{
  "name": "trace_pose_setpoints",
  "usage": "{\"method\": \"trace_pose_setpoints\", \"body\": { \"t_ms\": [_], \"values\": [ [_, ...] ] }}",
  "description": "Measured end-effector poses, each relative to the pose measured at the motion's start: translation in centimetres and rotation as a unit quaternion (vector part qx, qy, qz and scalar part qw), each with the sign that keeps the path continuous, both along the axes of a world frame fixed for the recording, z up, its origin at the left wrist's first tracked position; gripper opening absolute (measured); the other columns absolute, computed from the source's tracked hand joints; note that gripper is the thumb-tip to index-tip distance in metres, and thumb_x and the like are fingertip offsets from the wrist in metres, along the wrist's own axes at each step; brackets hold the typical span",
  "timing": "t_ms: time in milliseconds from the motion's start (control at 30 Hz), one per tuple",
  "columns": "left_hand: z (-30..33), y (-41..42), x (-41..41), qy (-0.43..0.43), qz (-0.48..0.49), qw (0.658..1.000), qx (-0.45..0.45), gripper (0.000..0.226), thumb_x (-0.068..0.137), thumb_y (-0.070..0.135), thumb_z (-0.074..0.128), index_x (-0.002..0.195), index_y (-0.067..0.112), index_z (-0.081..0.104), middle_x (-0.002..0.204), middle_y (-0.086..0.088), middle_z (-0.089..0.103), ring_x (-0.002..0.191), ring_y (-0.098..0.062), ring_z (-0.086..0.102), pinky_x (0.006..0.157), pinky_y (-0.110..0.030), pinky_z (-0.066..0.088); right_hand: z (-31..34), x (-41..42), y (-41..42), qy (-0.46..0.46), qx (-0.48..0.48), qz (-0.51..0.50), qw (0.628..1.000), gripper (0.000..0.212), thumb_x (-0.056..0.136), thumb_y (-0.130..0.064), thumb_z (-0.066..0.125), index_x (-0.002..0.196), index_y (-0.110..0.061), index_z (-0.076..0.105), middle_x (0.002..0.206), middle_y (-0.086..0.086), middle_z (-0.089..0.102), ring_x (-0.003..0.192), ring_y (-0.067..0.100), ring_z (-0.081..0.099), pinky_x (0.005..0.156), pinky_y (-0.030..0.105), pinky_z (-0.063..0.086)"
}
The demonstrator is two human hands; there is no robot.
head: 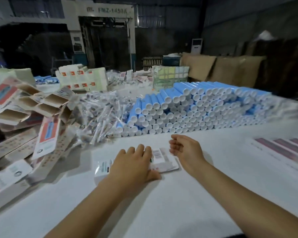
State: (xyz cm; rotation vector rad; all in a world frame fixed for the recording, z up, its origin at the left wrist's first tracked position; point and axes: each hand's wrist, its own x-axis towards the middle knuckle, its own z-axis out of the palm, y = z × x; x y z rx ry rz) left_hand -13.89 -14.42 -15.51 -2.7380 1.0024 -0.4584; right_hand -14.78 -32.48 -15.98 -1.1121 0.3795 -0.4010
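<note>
My left hand lies flat, fingers straight, pressing on a white packaged box with a barcode label that rests on the white table. Just right of the box, my right hand hovers with its fingers loosely curled and holds nothing. A large stack of blue rolls with white end caps lies behind the hands. Left of that stack sits a heap of clear plastic-wrapped handles.
Open cardboard boxes with red and blue print are piled at the left, some with their open ends showing. Flat printed sheets lie at the right edge. More cartons and brown cardboard stand at the back.
</note>
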Motion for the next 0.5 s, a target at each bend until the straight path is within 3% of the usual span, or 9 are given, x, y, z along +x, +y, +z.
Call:
{"method": "trace_pose_setpoints", "body": {
  "t_ms": [167,300,400,500],
  "values": [
    [-1.0,-0.5,-0.4,-0.009,0.007,1.0,-0.024,0.079,0.084,0.077,0.022,0.139,0.02,0.026,0.124,0.002,0.043,0.11,-0.023,0.046,0.082,-0.036,0.032,-0.2,0.3,0.3,0.024,-0.044,-0.029,0.998,0.023,0.091,0.004,0.044,0.083,-0.006,0.063,0.069,0.01,0.059,0.057,0.016,0.052,0.051,0.025,0.046],
    [-1.3,-0.4,-0.5,-0.003,-0.002,0.999,-0.04,0.075,0.085,0.073,0.017,0.139,0.021,0.026,0.122,0.003,0.044,0.109,-0.022,0.045,0.083,-0.036,0.032,2.7,1.6,-0.1,0.035,-0.236,-0.053,0.97,0.017,0.094,-0.008,0.048,0.09,-0.016,0.063,0.079,0.002,0.061,0.064,0.013,0.054,0.056,0.025,0.045],
    [-1.2,-0.2,-0.5,0.002,-0.009,0.999,-0.048,0.073,0.087,0.071,0.017,0.138,0.02,0.028,0.119,0.003,0.045,0.106,-0.023,0.046,0.081,-0.037,0.032,8.3,4.4,-1.2,-0.038,-0.423,-0.102,0.9,0.018,0.095,-0.014,0.048,0.099,-0.015,0.066,0.079,-0.004,0.061,0.069,0.01,0.054,0.058,0.018,0.041],
    [-1.1,-0.1,-0.5,0.009,-0.013,0.999,-0.048,0.072,0.088,0.071,0.018,0.138,0.02,0.029,0.119,0.002,0.045,0.106,-0.024,0.045,0.081,-0.038,0.032,13.8,8.8,-2.8,-0.029,-0.588,-0.151,0.794,0.021,0.092,-0.006,0.044,0.093,-0.003,0.065,0.091,0.01,0.062,0.081,0.022,0.053,0.066,0.028,0.041]
  ]
}}
